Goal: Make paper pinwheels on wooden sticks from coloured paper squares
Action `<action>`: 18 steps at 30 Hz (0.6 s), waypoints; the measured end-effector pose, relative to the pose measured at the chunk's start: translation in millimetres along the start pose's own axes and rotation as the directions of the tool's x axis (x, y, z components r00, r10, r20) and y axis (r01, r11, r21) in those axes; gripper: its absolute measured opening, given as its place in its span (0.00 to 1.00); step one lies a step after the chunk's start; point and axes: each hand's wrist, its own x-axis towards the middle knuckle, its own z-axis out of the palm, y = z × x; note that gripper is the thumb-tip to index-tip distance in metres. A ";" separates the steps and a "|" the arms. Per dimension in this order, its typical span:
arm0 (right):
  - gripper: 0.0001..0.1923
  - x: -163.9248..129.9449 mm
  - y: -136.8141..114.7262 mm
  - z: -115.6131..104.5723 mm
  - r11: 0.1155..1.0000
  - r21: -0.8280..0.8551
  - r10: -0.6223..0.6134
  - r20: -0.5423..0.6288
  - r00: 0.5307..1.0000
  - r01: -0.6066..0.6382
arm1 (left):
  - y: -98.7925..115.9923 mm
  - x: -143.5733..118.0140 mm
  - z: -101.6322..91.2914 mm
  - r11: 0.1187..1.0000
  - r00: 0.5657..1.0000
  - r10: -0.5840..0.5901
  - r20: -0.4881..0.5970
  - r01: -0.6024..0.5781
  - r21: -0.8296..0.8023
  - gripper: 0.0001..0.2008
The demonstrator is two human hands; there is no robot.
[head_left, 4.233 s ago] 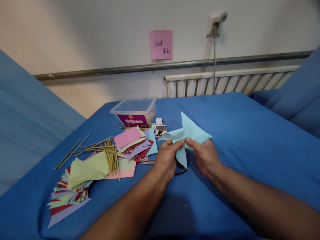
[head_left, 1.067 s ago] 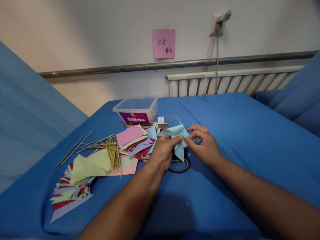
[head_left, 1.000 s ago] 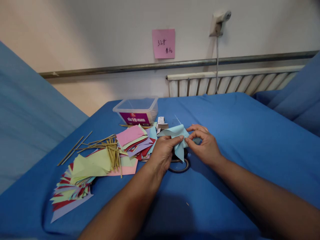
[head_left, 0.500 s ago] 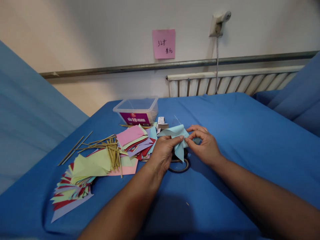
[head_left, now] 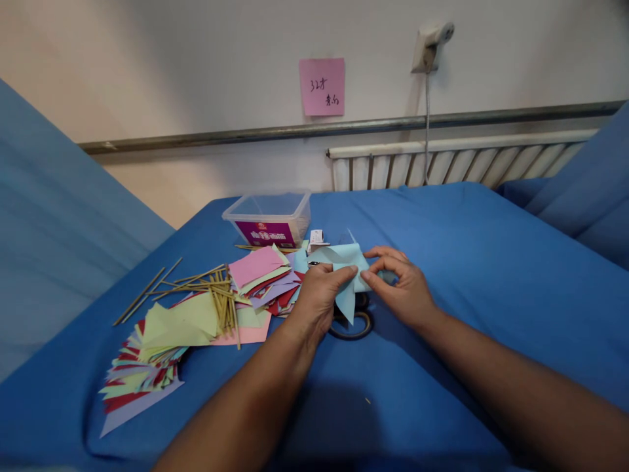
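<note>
Head view, one frame, read left to right. Far left of both grips: loose pile of cut paper pieces [head_left: 147,354], yellow-green on top, red and lilac edges under it. Next right: bundle of thin wooden sticks [head_left: 216,295], some scattered outward, then a stack of coloured paper squares [head_left: 258,275], pink on top. Behind the stack, away from the person: clear plastic box [head_left: 269,219] with a purple label.

Left hand [head_left: 317,305]: thumb and forefinger pinched narrow on the light blue folded paper [head_left: 346,265], at its near-centre. Right hand [head_left: 403,292]: fingertips also closed on the same paper from the other side, the two grips almost touching. The paper sits between and just above the two grips, held a little off the blue bed sheet [head_left: 466,262]. One long point of the paper hangs down toward the person, below the left grip; a flap runs leftward over the left fingers. Both hands equally near.

Hidden or unclear: a dark ring-shaped object [head_left: 356,324] lies beneath the paper, partly covered, identity not certain. The paper's right side is behind the right fingers. Small box behind the paper, too small to read.
</note>
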 end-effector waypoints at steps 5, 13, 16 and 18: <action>0.23 8.8 14.0 -6.5 0.945 0.254 0.235 -0.085 0.968 -0.208 | 13.7 -1.9 -4.1 0.999 0.998 -0.025 0.060 0.023 0.037 0.15; 0.25 26.8 15.2 -30.3 0.866 0.416 0.287 0.044 0.957 -0.278 | 24.3 -9.7 -8.6 0.944 0.980 -0.084 0.182 0.020 0.330 0.10; 0.28 23.4 1.6 -34.1 0.910 0.289 0.236 0.230 0.944 -0.298 | 26.5 -12.1 -8.4 0.911 0.966 -0.051 0.255 -0.060 0.408 0.12; 0.30 19.8 -5.3 -34.1 0.947 0.185 0.196 0.310 0.930 -0.261 | 27.7 -13.2 -8.3 0.884 0.954 -0.036 0.297 -0.108 0.455 0.14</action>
